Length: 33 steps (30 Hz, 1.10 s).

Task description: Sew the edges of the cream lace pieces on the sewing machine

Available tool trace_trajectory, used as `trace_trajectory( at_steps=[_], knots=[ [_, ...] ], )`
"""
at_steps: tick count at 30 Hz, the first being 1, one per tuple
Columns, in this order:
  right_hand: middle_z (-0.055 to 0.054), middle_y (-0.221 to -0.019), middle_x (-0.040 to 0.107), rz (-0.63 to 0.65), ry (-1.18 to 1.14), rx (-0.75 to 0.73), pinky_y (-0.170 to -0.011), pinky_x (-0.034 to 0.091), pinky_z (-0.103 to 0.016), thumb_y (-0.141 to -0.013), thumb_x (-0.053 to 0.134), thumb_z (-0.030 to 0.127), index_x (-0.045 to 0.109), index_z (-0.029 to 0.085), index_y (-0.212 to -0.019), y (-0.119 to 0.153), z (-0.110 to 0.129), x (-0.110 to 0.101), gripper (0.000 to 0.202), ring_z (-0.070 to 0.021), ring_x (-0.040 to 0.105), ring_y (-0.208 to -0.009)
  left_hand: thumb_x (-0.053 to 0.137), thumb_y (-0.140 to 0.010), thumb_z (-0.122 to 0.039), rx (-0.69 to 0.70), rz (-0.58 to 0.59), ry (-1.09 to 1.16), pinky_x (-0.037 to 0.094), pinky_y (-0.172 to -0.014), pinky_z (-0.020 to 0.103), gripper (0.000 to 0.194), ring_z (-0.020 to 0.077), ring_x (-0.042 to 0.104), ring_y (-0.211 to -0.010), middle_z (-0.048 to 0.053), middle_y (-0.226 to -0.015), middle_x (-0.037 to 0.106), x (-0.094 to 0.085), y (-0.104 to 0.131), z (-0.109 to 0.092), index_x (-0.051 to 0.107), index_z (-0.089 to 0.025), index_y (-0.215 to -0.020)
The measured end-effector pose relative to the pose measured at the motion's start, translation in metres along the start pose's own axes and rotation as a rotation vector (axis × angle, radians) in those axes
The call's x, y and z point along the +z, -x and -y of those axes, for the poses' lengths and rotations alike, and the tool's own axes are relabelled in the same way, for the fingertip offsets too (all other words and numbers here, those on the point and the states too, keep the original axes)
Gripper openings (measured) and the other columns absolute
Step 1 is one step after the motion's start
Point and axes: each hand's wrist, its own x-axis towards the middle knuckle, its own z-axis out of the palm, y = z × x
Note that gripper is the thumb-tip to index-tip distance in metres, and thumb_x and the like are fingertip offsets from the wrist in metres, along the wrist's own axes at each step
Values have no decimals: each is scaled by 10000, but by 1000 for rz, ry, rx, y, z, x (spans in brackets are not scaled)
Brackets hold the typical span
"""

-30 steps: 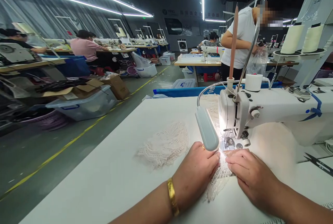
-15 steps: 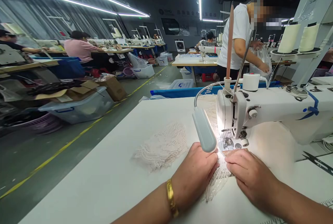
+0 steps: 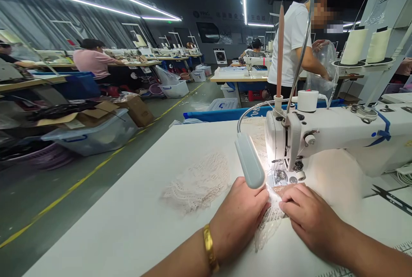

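Two hands, left (image 3: pixel 241 217) and right (image 3: pixel 313 219), have barely shifted, fingers closed on openwork white lace (image 3: pixel 268 225) just in front of the sewing machine (image 3: pixel 331 133); the cloth seems held steady. A flat brown strip (image 3: pixel 282 190) shows nearer the machine. Left of it, a crumpled frilly piece (image 3: pixel 199 182) lies apart; beyond it, a co-worker (image 3: pixel 287 45) has spread a crinkly clear bag (image 3: pixel 325 60).

Rough openwork lace cloth (image 3: pixel 268 229), glossy metal bangle (image 3: pixel 208 242)
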Motion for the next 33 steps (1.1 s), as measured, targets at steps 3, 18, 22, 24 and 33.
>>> trace_trajectory(
  at_steps=[3,18,22,24,33],
  knots=[
    [-66,-972,642,12,-2,17,-839,540,-399,-780,415,-87,610,208,-971,0,1,-1,402,-257,578,-1023,489,-948,-84,-47,99,6,399,-646,343,249,187,527,-686,29,-777,614,2,1,4,502,-185,-721],
    [-74,-997,644,8,5,10,-857,550,-404,-775,405,-96,615,199,-988,-1,2,-2,419,-261,579,-1045,469,-1007,-142,-42,98,85,471,-820,407,200,233,612,-847,61,-957,692,3,1,6,604,-199,-871],
    [-70,-992,642,11,-6,15,-848,552,-402,-763,412,-90,607,209,-991,0,2,-1,424,-263,582,-1045,470,-1002,-149,-28,72,86,478,-836,410,188,238,618,-873,63,-984,691,3,1,7,607,-206,-886],
    [-69,-994,641,11,-10,14,-850,551,-407,-762,411,-89,603,211,-995,0,1,-1,426,-265,583,-1045,478,-993,-139,-25,57,82,482,-845,417,185,244,624,-892,69,-1000,692,3,2,7,612,-205,-884],
    [-104,-1134,695,-5,47,-30,-877,593,-445,-785,421,-92,636,195,-1080,0,0,-2,464,-277,616,-1087,493,-987,-136,-21,51,62,484,-860,423,167,248,626,-919,69,-995,681,5,2,7,578,-209,-862]
  ],
)
